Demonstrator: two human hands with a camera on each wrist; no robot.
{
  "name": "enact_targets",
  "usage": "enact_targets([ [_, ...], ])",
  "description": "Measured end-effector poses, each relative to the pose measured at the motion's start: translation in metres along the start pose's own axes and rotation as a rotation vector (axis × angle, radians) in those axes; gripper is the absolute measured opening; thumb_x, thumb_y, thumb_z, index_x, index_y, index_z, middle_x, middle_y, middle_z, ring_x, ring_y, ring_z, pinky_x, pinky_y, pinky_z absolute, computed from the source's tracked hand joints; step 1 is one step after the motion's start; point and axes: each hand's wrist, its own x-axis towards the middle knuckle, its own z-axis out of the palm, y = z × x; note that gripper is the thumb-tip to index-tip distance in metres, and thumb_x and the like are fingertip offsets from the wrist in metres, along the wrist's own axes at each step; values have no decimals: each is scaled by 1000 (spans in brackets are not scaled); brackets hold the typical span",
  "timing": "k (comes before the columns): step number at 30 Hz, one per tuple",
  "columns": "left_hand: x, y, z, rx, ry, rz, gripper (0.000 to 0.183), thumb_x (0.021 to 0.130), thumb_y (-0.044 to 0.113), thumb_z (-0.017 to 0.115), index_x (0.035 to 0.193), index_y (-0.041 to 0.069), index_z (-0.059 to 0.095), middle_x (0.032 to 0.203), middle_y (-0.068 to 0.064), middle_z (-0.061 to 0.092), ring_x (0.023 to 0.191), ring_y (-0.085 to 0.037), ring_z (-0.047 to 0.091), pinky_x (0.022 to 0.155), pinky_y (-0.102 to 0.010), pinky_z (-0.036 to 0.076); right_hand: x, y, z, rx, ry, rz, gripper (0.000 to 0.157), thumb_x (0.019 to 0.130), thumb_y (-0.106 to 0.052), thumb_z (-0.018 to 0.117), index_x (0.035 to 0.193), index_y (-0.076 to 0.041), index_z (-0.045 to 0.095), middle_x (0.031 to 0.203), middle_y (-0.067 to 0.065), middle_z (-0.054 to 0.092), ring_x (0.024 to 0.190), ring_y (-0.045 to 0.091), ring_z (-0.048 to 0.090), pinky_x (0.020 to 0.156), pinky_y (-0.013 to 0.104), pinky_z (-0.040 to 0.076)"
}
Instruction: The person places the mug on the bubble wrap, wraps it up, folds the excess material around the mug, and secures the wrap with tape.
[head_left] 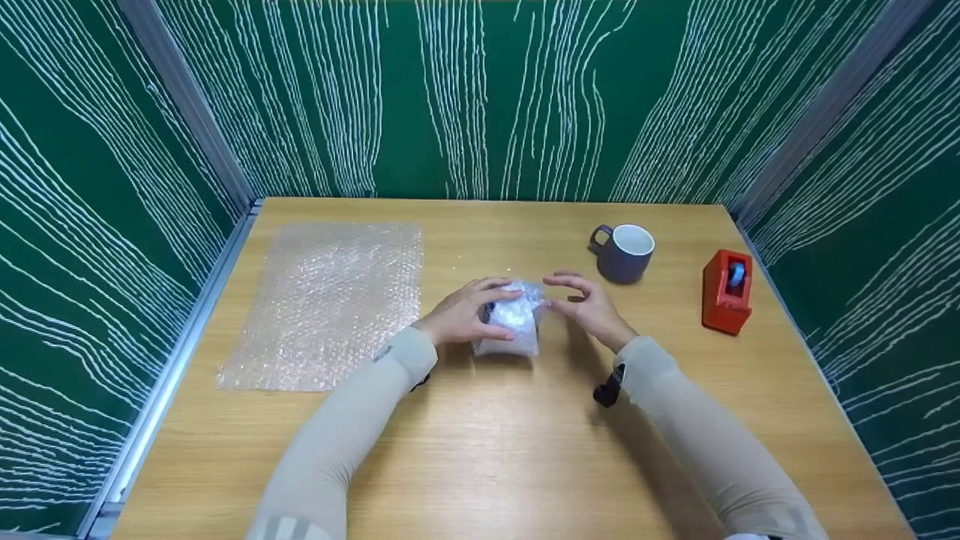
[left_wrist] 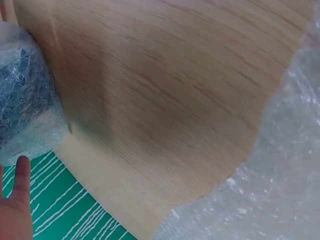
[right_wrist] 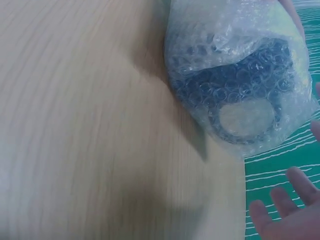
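A dark mug wrapped in bubble wrap [head_left: 516, 324] lies near the middle of the table. Through the clear layers in the right wrist view, the dark body and round handle of this wrapped mug [right_wrist: 240, 85] show. My left hand [head_left: 465, 311] grips it from the left, fingers over the far side and thumb along the near side. On its right, my right hand [head_left: 591, 307] has its fingers spread and bent, fingertips right at the edge of the wrap. Part of the wrapped mug [left_wrist: 25, 95] shows at the left wrist view's edge.
A flat sheet of bubble wrap [head_left: 330, 300] lies on the left of the table [head_left: 480, 450]. Behind my right hand stands an unwrapped dark mug [head_left: 624, 262], upright. A red tape dispenser [head_left: 726, 292] sits near the right edge. Green walls [head_left: 480, 97] enclose the back and sides.
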Motion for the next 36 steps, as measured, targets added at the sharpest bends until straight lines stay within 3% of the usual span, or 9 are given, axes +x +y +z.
enact_targets([
  [9, 0, 1, -1, 4, -1, 3, 78, 93, 55, 81, 161, 28, 54, 177, 0, 37, 165, -28, 31, 133, -54, 29, 6, -4, 5, -8, 177, -5, 38, 99, -12, 79, 130, 8, 73, 149, 24, 61, 145, 38, 53, 114, 40, 52],
  [13, 0, 0, 0, 4, -2, 2, 79, 93, 55, 82, 162, 28, 54, 177, 1, 36, 165, -29, 31, 133, -54, 30, 5, -8, 7, -5, 209, -71, 40, 97, -6, 78, 134, 9, 70, 146, 26, 64, 142, 45, 54, 117, 47, 51],
  [18, 0, 0, 0, -2, -1, -10, 79, 93, 56, 82, 162, 29, 54, 177, 0, 36, 165, -30, 32, 133, -55, 30, 0, -13, 12, -84, 194, -231, 44, 94, -2, 80, 136, 4, 71, 148, 24, 64, 143, 41, 54, 121, 59, 45],
  [22, 0, 0, -1, -3, 1, -9, 80, 93, 55, 83, 162, 28, 53, 177, -1, 37, 164, -30, 33, 133, -55, 31, -4, -16, 17, -163, 150, -304, 44, 94, -2, 80, 137, -4, 73, 152, 18, 63, 148, 39, 52, 127, 63, 36],
  [25, 0, 1, 0, -1, 4, -8, 81, 92, 54, 83, 162, 28, 53, 177, 0, 37, 163, -30, 34, 132, -54, 32, -6, -16, 21, -223, 97, -317, 43, 96, -3, 79, 138, -8, 74, 155, 17, 62, 151, 40, 49, 130, 65, 30],
  [29, 0, 1, 0, 3, 9, -4, 81, 92, 54, 84, 162, 28, 53, 177, 2, 38, 163, -30, 35, 132, -53, 32, -7, -12, 26, -293, 40, -341, 42, 97, -7, 79, 139, -7, 74, 154, 18, 63, 151, 41, 50, 130, 64, 31],
  [36, 0, 1, -1, -20, 12, 0, 81, 92, 54, 84, 162, 27, 54, 177, -1, 38, 163, -32, 34, 133, -54, 31, -9, -2, 26, -299, -12, -316, 42, 103, -18, 76, 143, -8, 71, 157, 21, 60, 153, 43, 49, 130, 64, 32],
])
